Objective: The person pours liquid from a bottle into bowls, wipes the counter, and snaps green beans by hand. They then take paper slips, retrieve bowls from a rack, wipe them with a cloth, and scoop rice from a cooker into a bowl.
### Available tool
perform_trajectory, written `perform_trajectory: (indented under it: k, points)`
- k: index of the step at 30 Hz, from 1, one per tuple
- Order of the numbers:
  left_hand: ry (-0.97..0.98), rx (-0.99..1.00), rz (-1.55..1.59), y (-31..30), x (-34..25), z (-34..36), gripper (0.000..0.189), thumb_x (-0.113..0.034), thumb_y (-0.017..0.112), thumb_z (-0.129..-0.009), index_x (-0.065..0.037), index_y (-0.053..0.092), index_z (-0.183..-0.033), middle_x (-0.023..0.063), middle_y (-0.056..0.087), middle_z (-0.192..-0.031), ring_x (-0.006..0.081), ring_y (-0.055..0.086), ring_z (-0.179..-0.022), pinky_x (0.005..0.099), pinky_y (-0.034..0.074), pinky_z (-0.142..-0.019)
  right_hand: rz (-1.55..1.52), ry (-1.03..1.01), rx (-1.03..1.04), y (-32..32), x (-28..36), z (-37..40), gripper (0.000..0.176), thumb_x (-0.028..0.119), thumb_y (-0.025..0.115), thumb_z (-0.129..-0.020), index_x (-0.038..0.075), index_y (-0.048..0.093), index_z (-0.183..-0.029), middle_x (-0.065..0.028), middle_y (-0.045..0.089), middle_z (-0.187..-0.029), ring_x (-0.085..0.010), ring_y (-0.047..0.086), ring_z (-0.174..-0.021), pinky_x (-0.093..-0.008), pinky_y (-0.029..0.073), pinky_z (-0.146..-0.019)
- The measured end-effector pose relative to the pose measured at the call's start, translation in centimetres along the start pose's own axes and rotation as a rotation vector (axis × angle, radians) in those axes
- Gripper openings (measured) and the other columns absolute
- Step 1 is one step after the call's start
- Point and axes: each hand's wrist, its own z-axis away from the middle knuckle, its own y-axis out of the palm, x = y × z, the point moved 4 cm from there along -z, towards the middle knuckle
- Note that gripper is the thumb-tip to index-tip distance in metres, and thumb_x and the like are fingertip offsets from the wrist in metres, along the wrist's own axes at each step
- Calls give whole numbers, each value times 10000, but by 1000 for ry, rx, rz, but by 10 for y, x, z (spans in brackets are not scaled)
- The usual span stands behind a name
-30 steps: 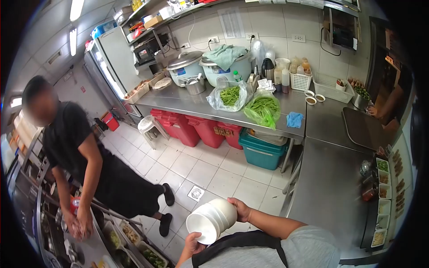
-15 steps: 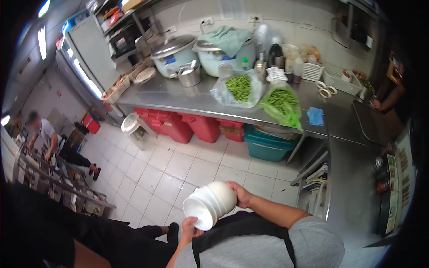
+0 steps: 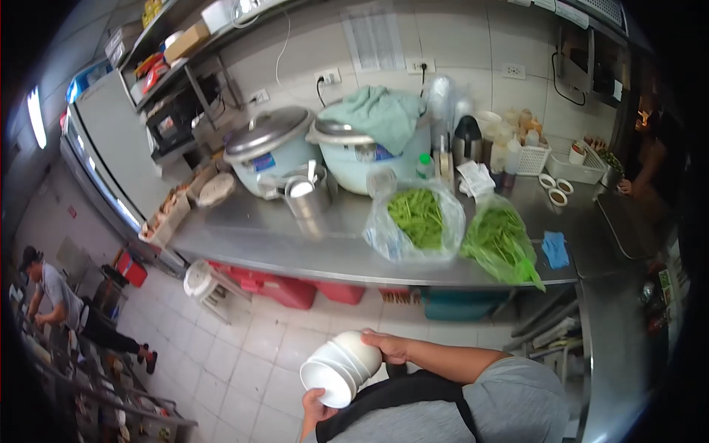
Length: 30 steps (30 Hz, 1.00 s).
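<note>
Close to my apron, a stack of white bowls (image 3: 343, 364) lies tilted on its side between my two hands, with the open rim facing lower left. My left hand (image 3: 317, 404) grips the rim at the lower left end. Round the base at the upper right end, the fingers of my right hand (image 3: 384, 345) are closed. Beyond the bowls is the steel counter (image 3: 310, 247), bearing a clear bag of green beans (image 3: 419, 219) and a green bag of leafy-looking greens (image 3: 502, 240).
Two large rice cookers (image 3: 269, 144) stand at the back, one under a green towel (image 3: 377, 122). A metal pot (image 3: 309, 199) sits in front. Below are red bins (image 3: 277, 289), a teal tub (image 3: 465, 304) and a white stool (image 3: 207, 284). One person (image 3: 63, 295) works at far left, another (image 3: 653, 155) at far right.
My view has moved nearer the counter, which now looks larger. Both hands still hold the stacked bowls. The dark-clothed person at my left has left the view.
</note>
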Motion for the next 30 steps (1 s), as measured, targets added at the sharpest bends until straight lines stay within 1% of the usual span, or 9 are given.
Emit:
perform_trajectory:
  k: [2, 5, 11, 15, 21, 22, 24, 25, 30]
  points:
    - [103, -64, -111, 13, -28, -36, 688, -135, 536, -543, 13, 321, -1181, 181, 465, -1088, 343, 470, -997, 429, 387, -876, 161, 54, -47, -13, 39, -31, 634, 458, 513, -762, 81, 278, -1214, -82, 358, -1193, -174, 379, -1059, -349, 324, -889]
    - [35, -99, -54, 28, -65, -85, 681, -111, 519, -545, 33, 310, -1177, 191, 463, -1079, 333, 466, -1005, 425, 384, -882, 309, 52, -22, -44, 79, -90, 553, 426, 490, -778, 50, 375, -1167, -86, 434, -1127, -171, 430, -1003, -335, 333, -877]
    - [123, -118, -135, 55, -125, -177, 604, -60, 469, -585, 42, 316, -1160, 184, 467, -1057, 320, 498, -953, 424, 425, -825, 88, 14, -120, -84, 128, -177, 470, 371, 470, -781, 63, 432, -1134, -100, 488, -1050, -194, 471, -959, -352, 398, -792]
    - [29, -126, -162, 51, -156, -231, 611, -21, 453, -585, 12, 303, -1176, 181, 447, -1069, 323, 481, -979, 421, 424, -832, 34, -3, -247, -112, 124, -230, 454, 387, 423, -799, 49, 457, -1100, -101, 509, -1038, -193, 484, -953, -337, 373, -824]
    - [-280, 128, -280, 52, -214, -340, 618, -7, 416, -617, -74, 250, -1208, 170, 388, -1135, 350, 439, -1025, 490, 417, -818, 154, -150, -451, -139, 176, -270, 627, 542, 316, -805, 56, 413, -1190, -128, 398, -1213, -190, 360, -1117, -301, 246, -943]
    - [-333, 199, -289, 55, -223, -353, 624, -11, 416, -621, -83, 237, -1214, 169, 375, -1150, 355, 430, -1034, 508, 412, -813, 211, -153, -491, -146, 179, -277, 636, 552, 314, -801, 58, 414, -1190, -129, 405, -1206, -196, 368, -1110, -309, 261, -932]
    - [-340, 276, -447, 65, -236, -376, 607, -100, 472, -611, 18, 294, -1180, 191, 432, -1108, 363, 463, -997, 506, 415, -814, 327, -132, -555, -163, 183, -290, 654, 571, 309, -792, 63, 417, -1189, -130, 420, -1192, -209, 383, -1095, -325, 291, -911]
    - [-361, 314, -477, 72, -242, -385, 601, -113, 487, -621, 13, 298, -1178, 188, 434, -1107, 359, 462, -998, 498, 419, -812, 271, -84, -575, -168, 185, -293, 665, 587, 319, -778, 66, 437, -1174, -146, 465, -1137, -249, 456, -1019, -349, 356, -846]
    - [-490, 450, -571, 98, -254, -429, 573, -101, 484, -685, -58, 238, -1201, 188, 403, -1123, 374, 473, -967, 508, 439, -766, 271, -120, -781, -182, 210, -299, 620, 550, 334, -788, 51, 489, -1123, -168, 530, -1035, -277, 542, -877, -355, 431, -740]
